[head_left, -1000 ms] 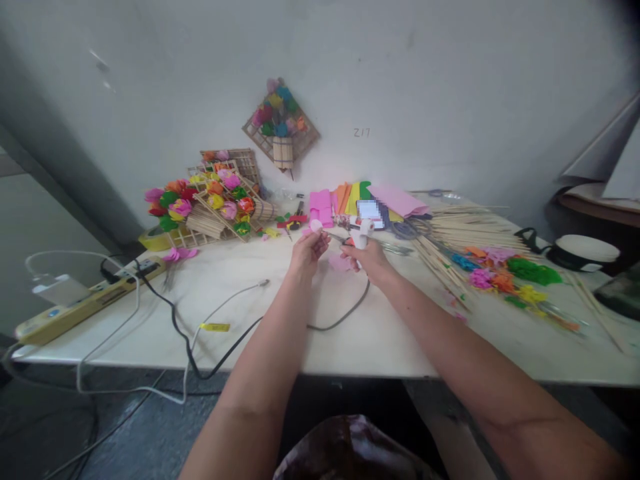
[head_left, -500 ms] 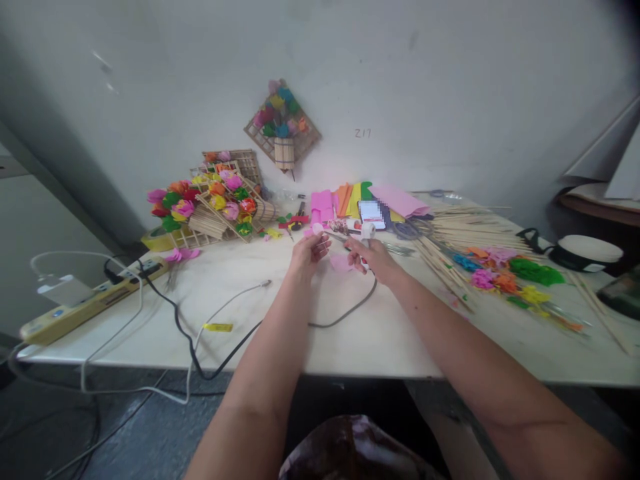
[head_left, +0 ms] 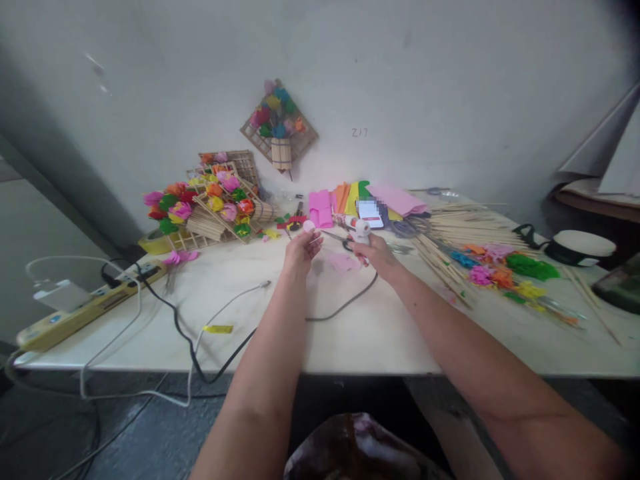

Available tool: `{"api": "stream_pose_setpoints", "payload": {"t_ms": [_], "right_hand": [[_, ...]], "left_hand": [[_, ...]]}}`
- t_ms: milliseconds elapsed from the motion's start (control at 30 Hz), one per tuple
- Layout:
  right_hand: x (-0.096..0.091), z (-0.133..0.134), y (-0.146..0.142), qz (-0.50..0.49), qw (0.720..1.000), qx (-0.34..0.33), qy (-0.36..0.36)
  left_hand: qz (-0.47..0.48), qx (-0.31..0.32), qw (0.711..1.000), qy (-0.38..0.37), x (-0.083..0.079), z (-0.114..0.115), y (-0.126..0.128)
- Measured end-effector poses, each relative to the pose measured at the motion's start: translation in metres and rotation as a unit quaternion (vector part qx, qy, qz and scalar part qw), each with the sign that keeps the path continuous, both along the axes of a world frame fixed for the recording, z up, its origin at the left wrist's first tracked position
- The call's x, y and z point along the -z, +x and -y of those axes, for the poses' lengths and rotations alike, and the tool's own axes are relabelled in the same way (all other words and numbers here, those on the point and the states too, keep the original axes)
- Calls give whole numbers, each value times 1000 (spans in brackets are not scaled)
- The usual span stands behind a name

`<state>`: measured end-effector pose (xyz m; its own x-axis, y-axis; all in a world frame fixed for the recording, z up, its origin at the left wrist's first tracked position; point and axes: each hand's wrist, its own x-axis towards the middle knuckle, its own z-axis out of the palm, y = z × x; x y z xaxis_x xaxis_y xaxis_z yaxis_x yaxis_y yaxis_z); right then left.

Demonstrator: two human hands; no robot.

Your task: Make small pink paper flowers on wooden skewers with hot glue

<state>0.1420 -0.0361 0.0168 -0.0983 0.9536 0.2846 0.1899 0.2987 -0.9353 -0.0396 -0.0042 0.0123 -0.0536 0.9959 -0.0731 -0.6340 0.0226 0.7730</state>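
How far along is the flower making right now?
Done: paper flowers fill the stick racks; loose flowers lie at the right. In hand: the left hand pinches a pink bud; the right hand grips a white tool, likely a glue gun. Left: a pink paper piece between the hands, a pile of bare sticks, uncut coloured sheets.

Phone screen (head_left: 370,212) blurred; right hand (head_left: 374,251) covers most of white tool (head_left: 363,229); dark object (head_left: 623,290) cut by right edge.
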Motion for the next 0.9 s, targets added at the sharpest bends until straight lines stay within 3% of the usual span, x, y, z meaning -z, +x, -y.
{"api": "stream_pose_setpoints", "payload": {"t_ms": [133, 233, 367, 633, 767, 900], "right_hand": [[1, -6, 4, 159, 983, 46, 75], [3, -7, -1, 296, 943, 69, 133], [8, -3, -15, 443, 883, 82, 135], [15, 8, -61, 541, 824, 36, 165], [21, 12, -75, 561, 812, 28, 160], [20, 13, -69, 557, 815, 14, 161]], "left_hand": [[25, -22, 999, 10, -10, 1, -8], [37, -26, 998, 34, -20, 4, -10], [69, -41, 993, 83, -33, 11, -9], [64, -14, 991, 121, -41, 18, 3], [28, 12, 991, 130, -38, 19, 12], [-12, 19, 991, 131, -33, 19, 17]]}}
